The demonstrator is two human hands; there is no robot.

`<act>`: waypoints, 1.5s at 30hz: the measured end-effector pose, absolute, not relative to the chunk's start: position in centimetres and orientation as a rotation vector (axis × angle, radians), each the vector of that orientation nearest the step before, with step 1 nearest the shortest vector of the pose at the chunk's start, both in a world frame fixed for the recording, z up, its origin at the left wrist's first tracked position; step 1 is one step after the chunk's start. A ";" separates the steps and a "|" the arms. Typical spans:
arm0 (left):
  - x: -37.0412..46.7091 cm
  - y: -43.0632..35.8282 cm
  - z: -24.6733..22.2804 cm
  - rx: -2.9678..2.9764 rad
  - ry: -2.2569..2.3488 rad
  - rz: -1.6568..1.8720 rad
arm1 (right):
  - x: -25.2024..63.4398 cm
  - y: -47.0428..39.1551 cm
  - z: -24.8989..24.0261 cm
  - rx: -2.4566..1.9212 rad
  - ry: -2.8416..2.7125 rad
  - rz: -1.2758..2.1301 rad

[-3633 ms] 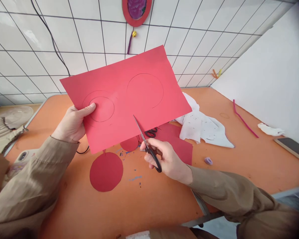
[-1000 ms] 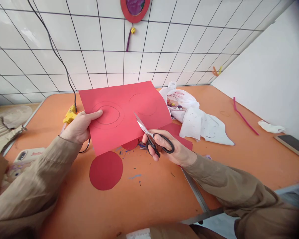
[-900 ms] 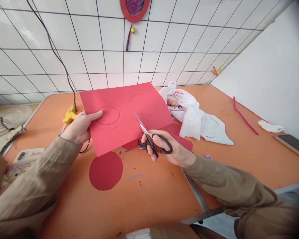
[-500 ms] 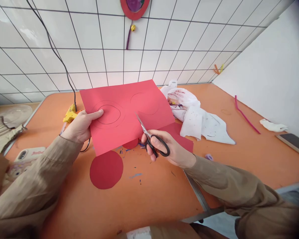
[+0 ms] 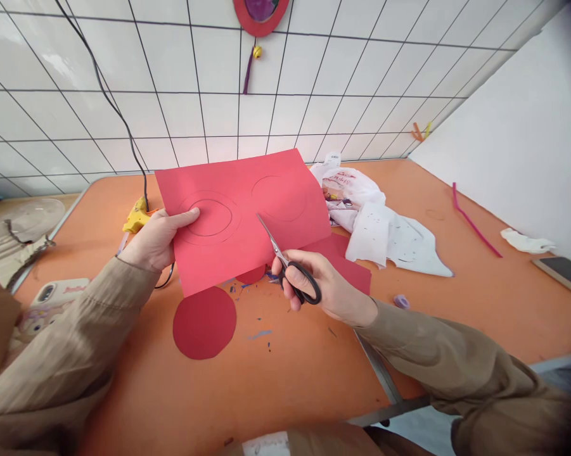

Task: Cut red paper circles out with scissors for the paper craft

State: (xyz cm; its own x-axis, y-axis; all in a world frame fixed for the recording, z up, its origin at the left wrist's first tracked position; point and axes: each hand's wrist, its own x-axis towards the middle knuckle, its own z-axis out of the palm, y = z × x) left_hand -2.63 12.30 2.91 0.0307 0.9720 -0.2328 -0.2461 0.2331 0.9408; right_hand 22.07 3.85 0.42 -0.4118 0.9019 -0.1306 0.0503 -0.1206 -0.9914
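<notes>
My left hand (image 5: 159, 237) grips the left edge of a red paper sheet (image 5: 228, 253), thumb on top. Drawn circles mark the sheet: two nested ones near my thumb and a fainter one on the right. My right hand (image 5: 314, 282) is closed around the black handles of a pair of scissors (image 5: 276, 248). The blades point up and left across the sheet's lower part, between the drawn circles; the lower blade is hidden by the paper. Below the sheet a cut red paper circle (image 5: 204, 323) lies on the table, and more red paper (image 5: 349, 259) shows behind my right hand.
A yellow glue gun (image 5: 137, 216) with a black cord lies left, near a phone (image 5: 52, 304). A white plastic bag (image 5: 361, 190) and white paper sit behind the right hand. Farther right are a pink pipe cleaner (image 5: 475, 218) and a dark flat object (image 5: 563, 273). Scraps dot the orange table (image 5: 285, 380).
The scissors' handles have come closer together, and the sheet's right side has tilted slightly. The whole view has shifted a little; my left hand keeps the same hold.
</notes>
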 end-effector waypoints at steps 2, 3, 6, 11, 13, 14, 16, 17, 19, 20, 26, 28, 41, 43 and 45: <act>-2.6 12.3 2.9 0.855 1.127 1.142 | 22.1 3.8 0.5 -1.090 -1.477 1.610; -2.6 12.3 2.9 0.854 1.127 1.141 | 22.1 3.8 0.5 -1.091 -1.475 1.610; -2.6 12.2 3.0 0.853 1.129 1.136 | 22.0 3.8 0.6 -1.090 -1.467 1.611; -2.6 12.2 3.2 0.842 1.149 1.140 | 22.0 3.8 0.6 -1.114 -1.468 1.610; -2.7 12.2 3.2 0.840 1.152 1.137 | 22.1 3.8 0.5 -1.121 -1.458 1.615; -2.7 12.2 3.1 0.839 1.154 1.135 | 22.1 3.8 0.4 -1.111 -1.447 1.625; -2.8 12.3 3.1 0.834 1.158 1.131 | 22.3 3.8 0.3 -1.077 -1.412 1.659; -2.8 12.3 3.0 0.832 1.157 1.129 | 22.4 3.8 0.3 -1.061 -1.392 1.678; -2.8 12.4 3.0 0.831 1.154 1.123 | 22.6 3.8 0.4 -1.038 -1.360 1.712; -2.8 12.4 3.0 0.831 1.153 1.122 | 22.6 3.8 0.4 -1.030 -1.350 1.728; -2.6 12.1 3.2 0.842 1.149 1.109 | 22.9 4.2 0.5 -0.946 -1.307 1.793; -2.4 11.9 3.3 0.849 1.140 1.096 | 22.9 4.3 0.4 -0.924 -1.319 1.782; -1.5 10.7 3.8 0.819 1.063 1.073 | 22.4 4.2 0.3 -0.875 -1.359 1.682; -1.4 10.6 3.8 0.814 1.048 1.070 | 22.4 4.2 0.2 -0.866 -1.355 1.679; -1.4 10.5 3.8 0.813 1.025 1.074 | 22.3 4.2 0.2 -0.867 -1.345 1.671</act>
